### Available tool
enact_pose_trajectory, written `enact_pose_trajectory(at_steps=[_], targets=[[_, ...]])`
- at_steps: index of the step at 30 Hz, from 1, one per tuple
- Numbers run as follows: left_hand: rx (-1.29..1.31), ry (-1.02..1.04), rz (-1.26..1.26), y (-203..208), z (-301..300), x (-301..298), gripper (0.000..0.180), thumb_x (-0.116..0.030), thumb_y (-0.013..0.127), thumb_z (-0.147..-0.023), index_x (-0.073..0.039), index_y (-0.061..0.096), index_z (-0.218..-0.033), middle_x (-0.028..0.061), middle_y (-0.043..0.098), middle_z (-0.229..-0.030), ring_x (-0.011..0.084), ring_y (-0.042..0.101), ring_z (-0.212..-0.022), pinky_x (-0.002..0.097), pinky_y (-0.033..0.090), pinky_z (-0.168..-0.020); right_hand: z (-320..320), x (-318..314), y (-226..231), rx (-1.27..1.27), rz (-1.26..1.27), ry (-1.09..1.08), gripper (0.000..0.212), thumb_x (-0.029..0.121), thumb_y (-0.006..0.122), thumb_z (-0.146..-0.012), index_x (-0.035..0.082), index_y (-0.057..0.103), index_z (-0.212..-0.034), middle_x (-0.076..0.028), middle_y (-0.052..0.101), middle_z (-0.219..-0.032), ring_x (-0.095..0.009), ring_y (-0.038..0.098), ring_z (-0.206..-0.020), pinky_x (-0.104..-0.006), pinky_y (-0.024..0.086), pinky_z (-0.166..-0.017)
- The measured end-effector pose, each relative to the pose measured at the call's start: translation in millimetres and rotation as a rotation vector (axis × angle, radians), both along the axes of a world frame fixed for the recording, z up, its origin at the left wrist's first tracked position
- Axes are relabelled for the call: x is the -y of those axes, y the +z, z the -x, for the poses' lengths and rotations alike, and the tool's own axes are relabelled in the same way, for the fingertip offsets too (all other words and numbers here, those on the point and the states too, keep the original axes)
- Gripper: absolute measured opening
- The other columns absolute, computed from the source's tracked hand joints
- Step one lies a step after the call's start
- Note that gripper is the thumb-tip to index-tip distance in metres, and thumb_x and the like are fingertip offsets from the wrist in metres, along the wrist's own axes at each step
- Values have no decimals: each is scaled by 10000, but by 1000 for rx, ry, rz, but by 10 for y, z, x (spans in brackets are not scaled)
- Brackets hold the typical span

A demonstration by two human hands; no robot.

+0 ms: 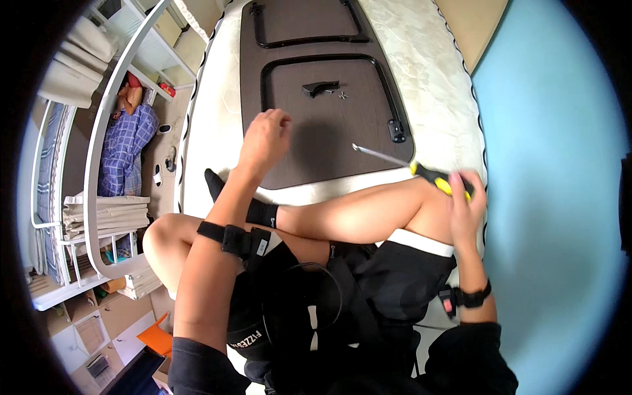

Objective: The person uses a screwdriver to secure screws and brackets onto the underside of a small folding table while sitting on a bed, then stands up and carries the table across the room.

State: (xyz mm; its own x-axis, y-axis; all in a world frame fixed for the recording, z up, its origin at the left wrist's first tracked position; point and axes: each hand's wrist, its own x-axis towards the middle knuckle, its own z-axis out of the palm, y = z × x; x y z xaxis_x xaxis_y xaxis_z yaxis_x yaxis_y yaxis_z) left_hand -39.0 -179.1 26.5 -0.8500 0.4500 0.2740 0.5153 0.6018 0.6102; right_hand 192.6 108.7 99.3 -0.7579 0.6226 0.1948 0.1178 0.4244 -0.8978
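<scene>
My right hand [467, 201] is closed around the handle of a screwdriver [434, 176] with a black and yellow grip. Its shaft points left over the near edge of a dark brown folding table [342, 155], and something small and shiny shows at the tip. The table lies underside up. Over its left side is my left hand [265, 137], fingers curled in, near the end of a black U-shaped metal leg [322, 59]; whatever those fingers hold is hidden. A loose black bracket [320, 87] lies inside the leg's loop, beside several small screws [343, 95].
The table rests on a cream mattress [434, 79], where I sit cross-legged. A blue wall [546, 164] rises close on my right. Beyond a white bed rail [92, 158] on the left, a person lies under a checked blanket [125, 151]. A black mount [396, 130] sits at the leg's right end.
</scene>
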Motion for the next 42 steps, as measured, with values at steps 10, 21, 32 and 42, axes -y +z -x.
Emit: enact_pose_trajectory(at_steps=[10, 21, 32, 42], targets=[[-248, -163, 573, -249, 546, -1168, 218, -207, 594, -920, -93, 677, -1086, 82, 636, -1096, 263, 581, -1041, 385, 444, -910, -400, 39, -443, -261, 320, -146, 258, 196, 587, -914, -20, 514, -1035, -72, 578, -748, -76, 487, -510, -205, 384, -477], [-278, -186, 637, -397, 695, -1518, 118, -159, 606, -897, -126, 693, -970, 43, 614, -1041, 219, 572, -1046, 350, 441, -901, -390, -108, -535, -229, 229, -29, 300, 235, 538, -957, -40, 475, -1057, -78, 561, -703, -87, 448, -493, -215, 339, -469], [321, 24, 73, 390, 273, -1162, 96, -120, 639, -870, -34, 637, -911, 85, 677, -911, 195, 647, -813, 306, 503, -762, -385, -67, -492, -186, 192, -38, 222, 181, 566, -950, -14, 515, -1045, -64, 571, -757, -77, 469, -519, -210, 376, -490], [1018, -81, -1247, 1168, -971, -274, 141, -70, 612, -944, -24, 655, -1071, 92, 689, -1040, 179, 647, -1006, 299, 515, -913, -302, 275, 182, -195, 510, 95, 363, 360, 420, -1039, 9, 510, -1019, -95, 583, -814, -96, 407, -558, -239, 329, -546]])
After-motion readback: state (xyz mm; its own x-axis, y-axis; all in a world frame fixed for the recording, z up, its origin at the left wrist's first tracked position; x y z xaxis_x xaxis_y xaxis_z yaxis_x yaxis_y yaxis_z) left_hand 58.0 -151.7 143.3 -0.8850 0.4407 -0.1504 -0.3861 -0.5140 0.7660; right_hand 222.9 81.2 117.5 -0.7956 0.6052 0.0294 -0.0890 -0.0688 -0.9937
